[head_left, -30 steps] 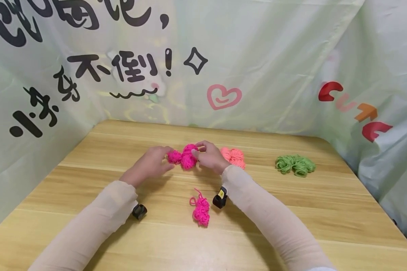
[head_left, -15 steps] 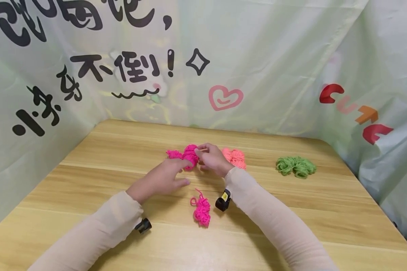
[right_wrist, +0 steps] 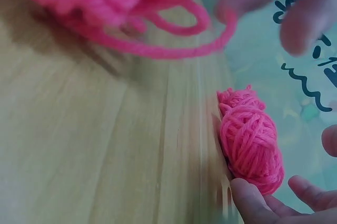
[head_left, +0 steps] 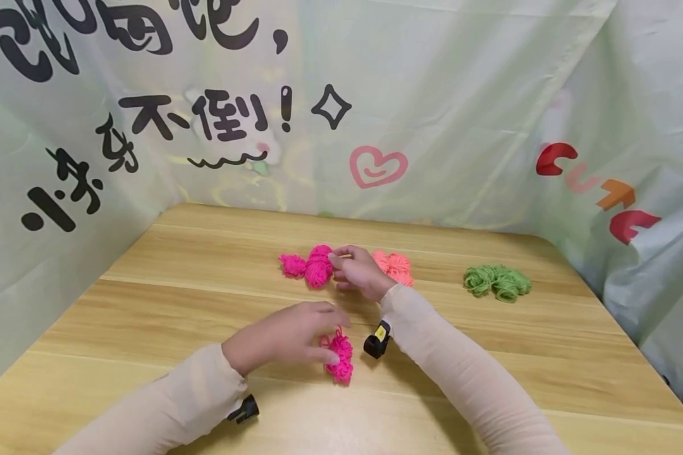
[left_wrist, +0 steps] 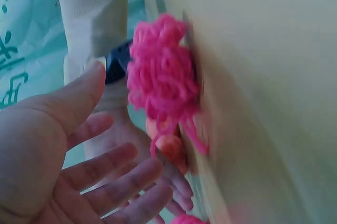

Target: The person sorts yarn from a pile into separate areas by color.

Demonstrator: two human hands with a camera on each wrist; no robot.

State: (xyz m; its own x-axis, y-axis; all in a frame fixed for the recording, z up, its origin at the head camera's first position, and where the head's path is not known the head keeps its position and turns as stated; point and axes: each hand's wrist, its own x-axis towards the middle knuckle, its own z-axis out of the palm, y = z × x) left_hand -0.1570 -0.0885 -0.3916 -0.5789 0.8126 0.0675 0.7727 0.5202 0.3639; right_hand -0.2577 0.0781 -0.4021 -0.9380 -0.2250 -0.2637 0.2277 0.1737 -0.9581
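Near the middle of the table lies a small tangled bundle of hot pink yarn (head_left: 340, 363) with a loose loop at its far end. My left hand (head_left: 293, 332) reaches over it, fingers spread apart; the left wrist view has the bundle just beyond the thumb and nothing in the palm. Farther back, a hot pink yarn ball (head_left: 319, 266) sits against a smaller pink yarn clump (head_left: 292, 265). My right hand (head_left: 361, 272) is at the ball's right side, fingers loosely bent, one fingertip (right_wrist: 245, 195) right at its end in the right wrist view.
A coral yarn bundle (head_left: 397, 268) lies behind my right hand, partly hidden by it. Green yarn (head_left: 496, 282) lies in a loose heap on the right of the wooden table (head_left: 148, 303). Printed cloth curtains (head_left: 449, 126) enclose the back and sides.
My left hand has moved from the pink clump at the back toward me and right, over the near bundle. The right hand has stayed beside the pink ball.
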